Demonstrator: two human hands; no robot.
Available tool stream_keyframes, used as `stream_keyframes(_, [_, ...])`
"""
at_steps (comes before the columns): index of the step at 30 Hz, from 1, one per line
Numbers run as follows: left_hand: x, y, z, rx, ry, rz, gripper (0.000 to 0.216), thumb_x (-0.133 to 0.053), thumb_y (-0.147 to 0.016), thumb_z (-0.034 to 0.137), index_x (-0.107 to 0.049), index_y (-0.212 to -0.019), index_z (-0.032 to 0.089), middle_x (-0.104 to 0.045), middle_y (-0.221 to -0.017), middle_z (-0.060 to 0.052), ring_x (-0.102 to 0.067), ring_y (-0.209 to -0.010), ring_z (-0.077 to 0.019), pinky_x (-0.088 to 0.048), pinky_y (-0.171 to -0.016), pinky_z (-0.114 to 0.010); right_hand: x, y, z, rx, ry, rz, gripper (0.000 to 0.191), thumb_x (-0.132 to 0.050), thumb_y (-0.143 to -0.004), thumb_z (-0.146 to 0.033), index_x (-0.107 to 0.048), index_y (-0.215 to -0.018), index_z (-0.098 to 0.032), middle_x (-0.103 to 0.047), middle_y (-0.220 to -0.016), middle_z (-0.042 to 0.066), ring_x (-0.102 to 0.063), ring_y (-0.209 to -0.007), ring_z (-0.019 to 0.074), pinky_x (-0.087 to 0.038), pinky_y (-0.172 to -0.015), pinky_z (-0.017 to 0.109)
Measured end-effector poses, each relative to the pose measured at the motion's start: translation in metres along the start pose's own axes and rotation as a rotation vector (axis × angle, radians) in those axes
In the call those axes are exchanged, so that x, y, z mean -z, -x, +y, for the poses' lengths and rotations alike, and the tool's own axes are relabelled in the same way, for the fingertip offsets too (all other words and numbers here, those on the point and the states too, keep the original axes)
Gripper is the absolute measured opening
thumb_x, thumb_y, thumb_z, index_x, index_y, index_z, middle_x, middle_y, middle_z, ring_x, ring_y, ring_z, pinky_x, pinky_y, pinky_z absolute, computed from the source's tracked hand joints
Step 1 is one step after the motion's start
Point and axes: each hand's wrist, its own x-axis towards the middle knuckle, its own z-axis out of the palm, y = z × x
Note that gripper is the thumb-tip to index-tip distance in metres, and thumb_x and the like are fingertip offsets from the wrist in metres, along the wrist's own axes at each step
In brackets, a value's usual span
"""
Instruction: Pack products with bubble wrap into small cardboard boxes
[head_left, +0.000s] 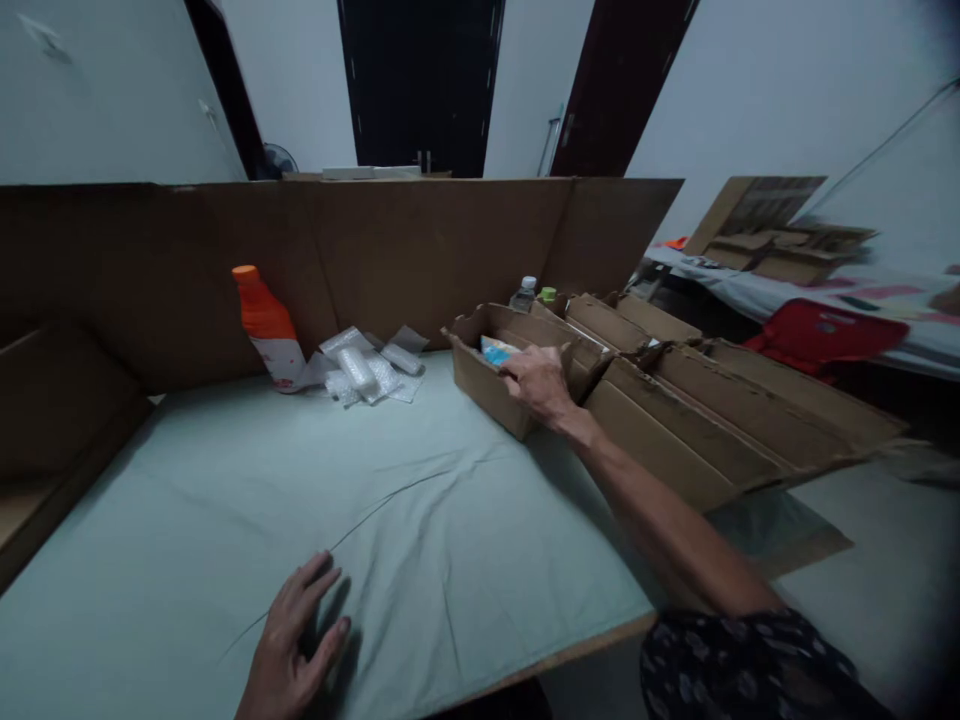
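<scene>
My right hand [538, 381] reaches across the table and rests on the near rim of an open cardboard box [486, 388], fingers curled over the edge beside a blue and white packet [496, 351] inside it. Whether the fingers grip the packet or only the rim is hidden. My left hand [294, 640] lies flat on the pale green cloth [420, 520] at the near edge, fingers spread, holding nothing. An orange bottle [266, 325] with a white label leans against the cardboard wall at the back left, next to a pile of bubble-wrap pieces [367, 370].
A tall cardboard screen [375, 250] runs along the back of the table. Several flattened cartons [720, 410] lie to the right of the open box. Two small bottles [525, 293] stand behind it. A red chair [825, 335] and a cluttered side table are at the far right.
</scene>
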Motion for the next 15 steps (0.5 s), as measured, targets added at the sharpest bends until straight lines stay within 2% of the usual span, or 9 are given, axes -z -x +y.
stream_keyframes(3, [0.010, -0.004, 0.009, 0.194, 0.111, 0.077, 0.048, -0.064, -0.084, 0.045, -0.064, -0.128, 0.026, -0.060, -0.142, -0.011, -0.058, -0.131, -0.0320, -0.053, -0.107, -0.050, 0.010, 0.029, -0.024, 0.254, -0.173, 0.043, 0.019, -0.061, -0.086, -0.019, -0.077, -0.096, -0.022, -0.076, -0.097, 0.008, -0.060, -0.097, 0.0253, -0.037, -0.091, 0.042])
stream_keyframes(6, [0.020, -0.013, 0.024, 0.348, 0.166, 0.179, 0.068, -0.066, -0.081, 0.049, -0.049, -0.143, 0.029, -0.052, -0.149, -0.011, -0.057, -0.131, -0.0334, -0.051, -0.108, -0.053, 0.028, 0.068, -0.057, 0.531, -0.512, 0.061, 0.022, -0.057, -0.091, -0.023, -0.076, -0.099, -0.028, -0.076, -0.095, 0.005, -0.062, -0.097, 0.0238, -0.040, -0.094, 0.043])
stream_keyframes(8, [0.025, -0.017, 0.033, 0.419, 0.235, 0.215, 0.081, -0.067, -0.079, 0.053, -0.037, -0.150, 0.029, -0.046, -0.155, -0.012, -0.054, -0.134, -0.0336, -0.047, -0.111, -0.053, 0.039, 0.094, -0.073, 0.608, -0.686, 0.033, 0.019, -0.060, -0.094, -0.036, -0.076, -0.104, -0.033, -0.076, -0.099, 0.004, -0.064, -0.105, 0.0255, -0.040, -0.100, 0.046])
stream_keyframes(9, [0.027, -0.018, 0.036, 0.451, 0.268, 0.235, 0.086, -0.069, -0.077, 0.055, -0.035, -0.151, 0.027, -0.044, -0.155, -0.013, -0.052, -0.136, -0.0339, -0.044, -0.114, -0.052, 0.043, 0.106, -0.077, 0.600, -0.749, 0.048, 0.023, -0.062, -0.093, -0.048, -0.075, -0.107, -0.035, -0.076, -0.101, 0.004, -0.063, -0.110, 0.0279, -0.040, -0.103, 0.049])
stream_keyframes(11, [0.031, -0.015, 0.040, 0.523, 0.299, 0.281, 0.088, -0.070, -0.072, 0.060, -0.039, -0.146, 0.023, -0.053, -0.146, -0.016, -0.052, -0.135, -0.0341, -0.040, -0.116, -0.052, 0.041, 0.125, -0.076, 0.484, -0.856, 0.152, 0.042, -0.059, -0.089, -0.066, -0.074, -0.114, -0.036, -0.075, -0.107, 0.008, -0.062, -0.116, 0.0334, -0.040, -0.106, 0.056])
stream_keyframes(13, [0.033, -0.009, 0.041, 0.605, 0.280, 0.306, 0.085, -0.072, -0.065, 0.063, -0.048, -0.135, 0.021, -0.064, -0.129, -0.015, -0.059, -0.125, -0.0340, -0.044, -0.112, -0.052, 0.026, 0.137, -0.068, 0.305, -0.970, 0.243, 0.048, -0.051, -0.092, -0.068, -0.072, -0.120, -0.034, -0.072, -0.113, 0.012, -0.062, -0.117, 0.0355, -0.045, -0.102, 0.059])
stream_keyframes(15, [0.035, -0.005, 0.042, 0.685, 0.241, 0.308, 0.078, -0.074, -0.058, 0.064, -0.056, -0.120, 0.020, -0.069, -0.112, -0.013, -0.064, -0.115, -0.0346, -0.050, -0.104, -0.051, 0.001, 0.146, -0.061, 0.195, -1.063, 0.174, 0.046, -0.048, -0.097, -0.060, -0.066, -0.129, -0.032, -0.068, -0.124, 0.014, -0.061, -0.120, 0.0335, -0.051, -0.097, 0.054])
